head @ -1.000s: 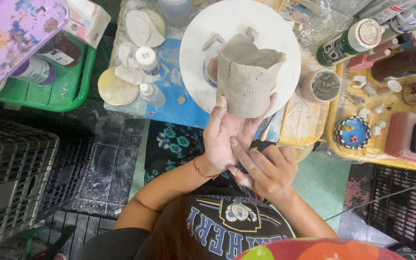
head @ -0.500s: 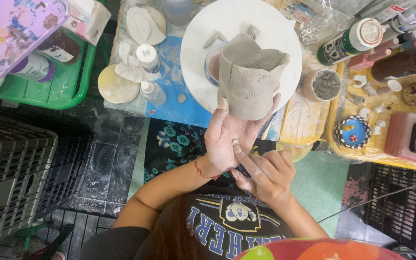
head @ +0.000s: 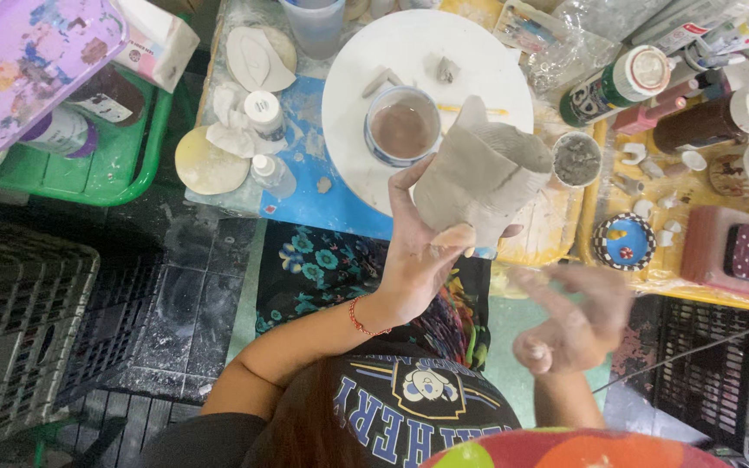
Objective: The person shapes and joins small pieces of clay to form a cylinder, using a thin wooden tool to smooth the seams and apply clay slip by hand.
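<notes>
Since a moment ago: right hand pulled off the clay pot, now blurred and low to the right, fingers spread, holding nothing. Pot tipped to the right and swung a bit that way, no longer upright.

Clay pot up in the air over the edge of the white wheel, cupped from below by the left hand. Grip wrapped around the base, thumb pressed on the wall, likely so the soft clay keeps its shape.

Right behind the pot: bowl of muddy water on the wheel, with small clay bits near it. To the right: little cup of grey slip, paint bottles, yellow tray. To the left: blue mat, green tray, purple palette. Black crate on the floor, well apart. Crowded counter, little bare room to set the pot down.
</notes>
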